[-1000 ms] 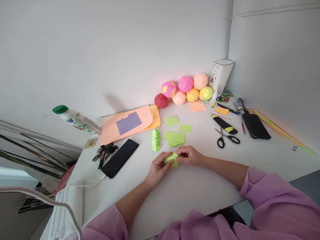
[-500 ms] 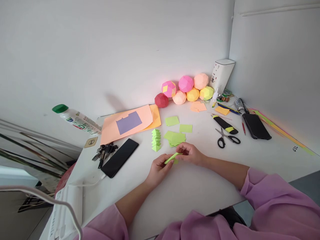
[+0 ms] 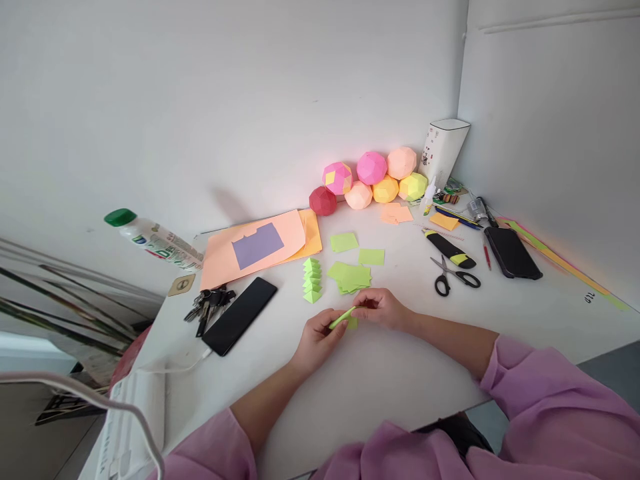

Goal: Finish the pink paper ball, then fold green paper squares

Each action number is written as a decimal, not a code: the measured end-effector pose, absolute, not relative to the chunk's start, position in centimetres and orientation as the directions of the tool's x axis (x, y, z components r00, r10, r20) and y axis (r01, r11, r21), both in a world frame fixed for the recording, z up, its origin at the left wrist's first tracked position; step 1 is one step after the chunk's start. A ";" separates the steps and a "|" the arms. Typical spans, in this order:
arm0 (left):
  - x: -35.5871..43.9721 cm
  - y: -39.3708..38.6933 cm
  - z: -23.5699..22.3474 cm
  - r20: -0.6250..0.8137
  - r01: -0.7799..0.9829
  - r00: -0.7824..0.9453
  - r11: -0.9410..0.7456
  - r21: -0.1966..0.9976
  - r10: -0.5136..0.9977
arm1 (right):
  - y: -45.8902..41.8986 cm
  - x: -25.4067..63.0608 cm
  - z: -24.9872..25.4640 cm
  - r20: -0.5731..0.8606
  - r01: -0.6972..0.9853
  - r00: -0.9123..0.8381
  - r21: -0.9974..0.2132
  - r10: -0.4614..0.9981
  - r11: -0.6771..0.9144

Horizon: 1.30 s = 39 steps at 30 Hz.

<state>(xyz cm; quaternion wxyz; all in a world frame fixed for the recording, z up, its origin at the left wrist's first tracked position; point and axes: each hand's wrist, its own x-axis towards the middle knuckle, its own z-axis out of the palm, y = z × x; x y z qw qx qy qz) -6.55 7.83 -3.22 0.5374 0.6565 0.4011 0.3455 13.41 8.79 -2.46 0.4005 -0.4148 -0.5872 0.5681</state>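
Note:
Between my two hands is a small folded piece of light green paper point(image 3: 342, 318), tilted up to the right. My left hand point(image 3: 321, 333) pinches its lower left end between thumb and fingers. My right hand point(image 3: 381, 309) has thumb and fingertips closed on its upper right end. Just beyond the hands lies a loose pile of green paper pieces point(image 3: 353, 276), with single green slips point(image 3: 344, 242) farther back. To the left of the pile stands a row of folded green paper units point(image 3: 313, 280), nested in a line. Part of the held paper is hidden by my fingers.
Several faceted paper balls point(image 3: 371, 168) are stacked against the wall. Scissors point(image 3: 456, 276), a box cutter point(image 3: 450, 249) and a phone point(image 3: 512, 252) lie at right. At left are another phone point(image 3: 240, 316), keys point(image 3: 210, 305), orange sheets point(image 3: 215, 257) and a green-capped bottle point(image 3: 155, 239).
My right fingers have shifted slightly and closed lower on the green paper, which looks narrower now. The left hand and the things on the table stay in place.

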 end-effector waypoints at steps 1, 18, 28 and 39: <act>-6.6 7.8 -3.3 0.021 0.156 0.440 -0.099 0.983 0.898 | 8.8 13.4 -2.4 -0.001 0.035 -0.335 -0.999 0.942 0.012; -6.5 7.9 -3.3 0.047 0.153 0.434 -0.125 0.980 0.900 | 8.7 13.5 -2.1 -0.001 0.003 -0.353 -1.000 0.936 0.000; -6.5 7.8 -3.2 0.041 0.158 0.435 -0.121 0.980 0.899 | 8.8 13.5 -2.2 0.016 0.017 -0.358 -1.000 0.934 0.024; -6.4 7.9 -3.0 0.059 0.170 0.435 -0.146 0.975 0.899 | 8.7 13.4 -2.2 0.003 -0.011 -0.353 -1.000 0.936 -0.001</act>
